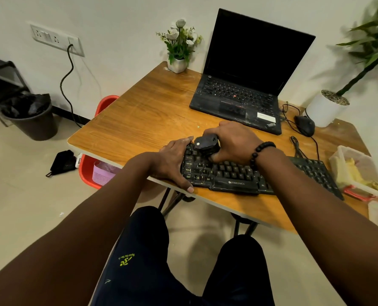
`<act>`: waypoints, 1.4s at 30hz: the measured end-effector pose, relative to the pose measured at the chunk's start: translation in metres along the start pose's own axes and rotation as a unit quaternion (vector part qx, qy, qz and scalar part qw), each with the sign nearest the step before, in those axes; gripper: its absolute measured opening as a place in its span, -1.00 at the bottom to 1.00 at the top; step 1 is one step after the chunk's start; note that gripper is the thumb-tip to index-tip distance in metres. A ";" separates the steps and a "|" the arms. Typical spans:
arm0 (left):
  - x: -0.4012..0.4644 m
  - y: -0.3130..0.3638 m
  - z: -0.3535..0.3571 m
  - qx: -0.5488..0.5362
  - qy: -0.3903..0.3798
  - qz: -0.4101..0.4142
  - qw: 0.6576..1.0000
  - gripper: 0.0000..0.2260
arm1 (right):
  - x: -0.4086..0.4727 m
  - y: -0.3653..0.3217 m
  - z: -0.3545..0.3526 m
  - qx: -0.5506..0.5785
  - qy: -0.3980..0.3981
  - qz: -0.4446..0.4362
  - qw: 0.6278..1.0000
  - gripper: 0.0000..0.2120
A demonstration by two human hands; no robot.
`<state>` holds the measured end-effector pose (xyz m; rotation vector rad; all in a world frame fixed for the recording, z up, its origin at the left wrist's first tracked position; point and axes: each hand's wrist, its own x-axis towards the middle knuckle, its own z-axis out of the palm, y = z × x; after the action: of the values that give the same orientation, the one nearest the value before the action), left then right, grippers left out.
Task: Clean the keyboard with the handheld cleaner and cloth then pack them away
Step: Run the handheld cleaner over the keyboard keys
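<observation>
Handheld cleaner on keyboard

A wooden table carries a keyboard at its near edge, a laptop and flower pot at the far edge, a mouse and plastic boxes toward the right.
</observation>
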<state>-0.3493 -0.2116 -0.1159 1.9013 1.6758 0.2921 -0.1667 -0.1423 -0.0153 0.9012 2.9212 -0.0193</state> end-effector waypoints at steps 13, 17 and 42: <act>-0.001 0.001 -0.001 0.004 -0.012 -0.003 1.000 0.35 | -0.007 -0.018 0.006 -0.053 -0.016 -0.025 0.998 -0.51; 0.000 0.001 -0.001 0.008 -0.006 -0.002 1.000 0.33 | 0.004 -0.019 -0.006 -0.134 -0.009 -0.040 0.990 -0.57; -0.001 0.001 -0.002 0.003 -0.004 -0.004 1.000 0.33 | 0.004 0.000 0.013 -0.014 0.022 0.002 1.000 -0.68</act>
<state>-0.3499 -0.2117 -0.1136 1.8984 1.6799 0.2763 -0.1686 -0.1403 -0.0288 0.9159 2.9522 0.0424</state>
